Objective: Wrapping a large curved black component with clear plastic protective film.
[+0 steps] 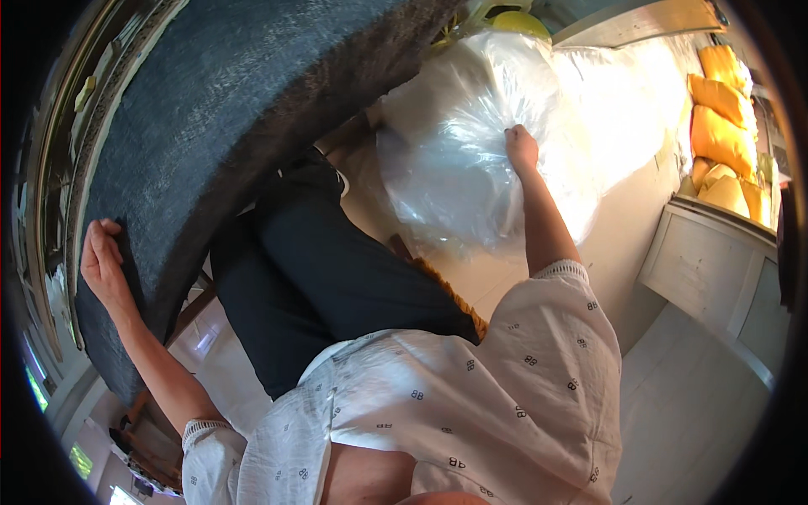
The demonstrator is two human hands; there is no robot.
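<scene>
A large clear plastic bag (459, 160), crinkled and glossy, stands on the floor to my right. My right hand (523, 150) is closed in a fist around its gathered plastic near the top. What lies inside the bag does not show clearly through the glare. On the left, my left hand (103, 263) lies at the dark grey-blue tabletop (227, 93), with its fingers curled in. Whatever those fingers hold, if anything, is hidden.
Beyond the bag is bright, sunlit plastic (623, 109). Several orange-yellow packs (724, 126) are stacked at the far right, near a pale cabinet (703, 257). A yellow round thing (520, 23) sits behind the bag. I am seated, with my dark-trousered legs (328, 269) beside the table.
</scene>
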